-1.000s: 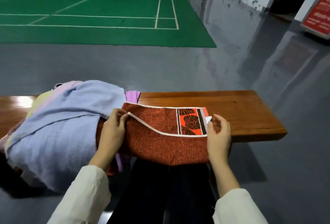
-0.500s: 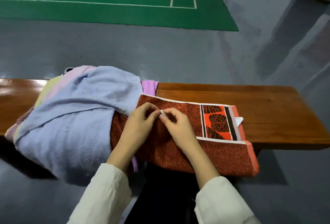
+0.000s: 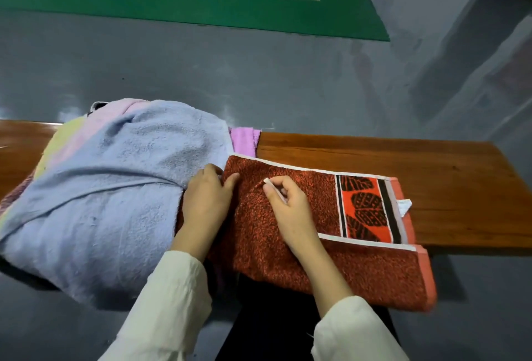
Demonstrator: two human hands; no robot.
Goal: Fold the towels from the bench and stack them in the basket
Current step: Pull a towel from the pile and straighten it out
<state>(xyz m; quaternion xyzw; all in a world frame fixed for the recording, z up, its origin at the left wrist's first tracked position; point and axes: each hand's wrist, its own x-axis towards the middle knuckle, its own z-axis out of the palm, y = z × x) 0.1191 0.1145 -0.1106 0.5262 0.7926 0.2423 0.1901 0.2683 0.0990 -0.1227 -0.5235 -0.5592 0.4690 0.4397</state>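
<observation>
A red-brown towel [image 3: 339, 268] with a white hem and an orange leaf band lies folded over the front edge of the wooden bench [image 3: 431, 187]. My right hand [image 3: 288, 205] pinches the towel's white-edged corner near the middle of the towel. My left hand [image 3: 205, 199] rests on the towel's left end, fingers curled at its edge. To the left sits a heap of towels, with a pale blue towel [image 3: 115, 193] on top and a pink towel [image 3: 244, 141] showing behind. No basket is in view.
Bare bench surface stretches to the right of the red-brown towel up to the bench's end. Grey floor [image 3: 259, 78] lies beyond the bench, with a green court mat [image 3: 172, 0] farther off. My dark trousers [image 3: 273, 317] are below the bench edge.
My right hand carried the towel's right corner leftwards across to my left hand, folding the towel. The hands have since parted slightly, and the view has tilted down and closer.
</observation>
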